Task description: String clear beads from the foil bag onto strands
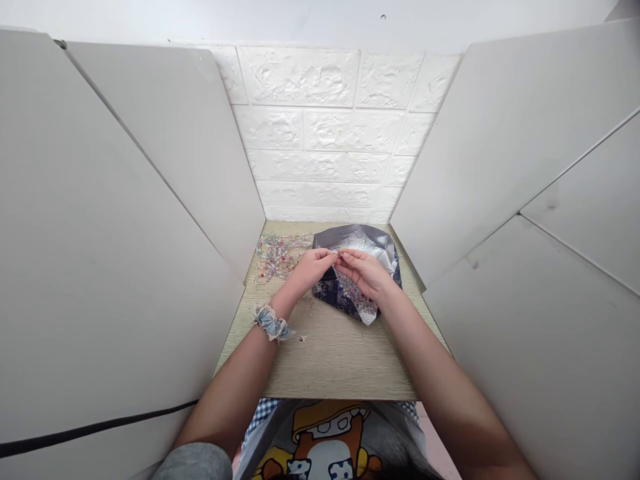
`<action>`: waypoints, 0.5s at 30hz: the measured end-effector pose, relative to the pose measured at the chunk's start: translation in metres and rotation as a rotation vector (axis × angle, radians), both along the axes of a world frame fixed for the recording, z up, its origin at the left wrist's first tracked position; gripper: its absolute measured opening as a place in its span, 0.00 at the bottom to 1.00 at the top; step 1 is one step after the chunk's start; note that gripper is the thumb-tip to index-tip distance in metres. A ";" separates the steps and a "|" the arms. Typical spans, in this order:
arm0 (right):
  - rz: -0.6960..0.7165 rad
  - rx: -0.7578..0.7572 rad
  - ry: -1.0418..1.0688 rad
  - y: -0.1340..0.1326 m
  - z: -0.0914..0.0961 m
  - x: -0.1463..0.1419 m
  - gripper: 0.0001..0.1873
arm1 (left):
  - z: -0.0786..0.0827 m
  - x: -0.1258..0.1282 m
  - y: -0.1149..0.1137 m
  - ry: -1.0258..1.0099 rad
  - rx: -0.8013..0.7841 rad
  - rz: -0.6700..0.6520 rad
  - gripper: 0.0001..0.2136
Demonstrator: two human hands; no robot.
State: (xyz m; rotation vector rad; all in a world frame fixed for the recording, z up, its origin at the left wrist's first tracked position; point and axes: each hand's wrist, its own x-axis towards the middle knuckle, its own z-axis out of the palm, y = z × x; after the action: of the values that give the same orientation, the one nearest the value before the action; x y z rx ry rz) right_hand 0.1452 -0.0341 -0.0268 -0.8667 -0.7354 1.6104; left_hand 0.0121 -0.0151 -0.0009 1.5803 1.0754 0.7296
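Wood-grain tabletop (335, 363), hands (313, 270) (365, 275) above foil-lined pouch (363, 240)

A white embossed faux-brick wall (320, 133) closes the far end; a smooth white wall strip (300, 20) runs above it; matte white partition panels (125, 233) angle in from the left, and similar panels (530, 180) from the right; a light wood-grain tabletop (340, 367) meets the brick at its far edge; a black cable (95, 427) crosses the lower left panel; a patch of pale pink floor (435, 440) shows past the tabletop's near right corner; the light is soft and even.

Foam-looking brick wall (320, 127), white side boards (120, 233), wood-grain desk (330, 363)
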 end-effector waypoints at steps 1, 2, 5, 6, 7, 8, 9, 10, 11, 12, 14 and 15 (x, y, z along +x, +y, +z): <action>0.002 0.001 -0.010 0.000 0.000 0.000 0.02 | 0.000 0.000 0.000 0.000 -0.003 0.000 0.09; 0.001 0.001 -0.019 0.000 0.000 0.000 0.02 | 0.000 0.000 0.000 0.001 -0.005 0.001 0.09; -0.001 0.000 -0.043 0.000 0.000 0.000 0.02 | 0.000 0.000 0.000 0.003 -0.008 -0.002 0.09; -0.002 0.000 -0.046 0.000 0.000 0.000 0.02 | 0.000 0.000 0.000 0.003 -0.007 -0.004 0.09; -0.002 0.000 -0.047 0.000 0.000 0.000 0.02 | 0.000 0.000 0.000 0.003 -0.006 -0.005 0.09; -0.001 0.000 -0.047 0.000 0.000 0.000 0.02 | 0.000 0.000 0.000 0.004 -0.006 -0.006 0.09; 0.001 0.000 -0.046 -0.001 0.000 0.000 0.02 | 0.000 0.000 0.000 0.006 -0.004 -0.007 0.09; 0.002 0.000 -0.045 -0.001 0.001 0.000 0.02 | 0.000 -0.001 0.000 0.008 -0.002 -0.007 0.09; 0.002 0.000 -0.044 -0.001 0.001 0.000 0.03 | 0.000 -0.001 0.000 0.009 0.000 -0.008 0.09; 0.003 -0.001 -0.044 -0.001 0.001 0.000 0.03 | 0.000 -0.001 0.000 0.010 0.002 -0.009 0.09; 0.004 -0.001 -0.043 -0.002 0.002 0.000 0.03 | 0.000 -0.001 0.000 0.009 0.006 -0.012 0.09; 0.005 -0.001 -0.043 -0.002 0.002 0.000 0.03 | -0.001 -0.001 0.000 0.009 0.008 -0.014 0.09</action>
State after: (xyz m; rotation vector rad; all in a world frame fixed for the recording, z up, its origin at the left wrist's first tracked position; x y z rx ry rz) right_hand 0.1448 -0.0359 -0.0243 -0.9030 -0.7670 1.6010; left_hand 0.0109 -0.0147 -0.0017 1.5976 1.0688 0.7186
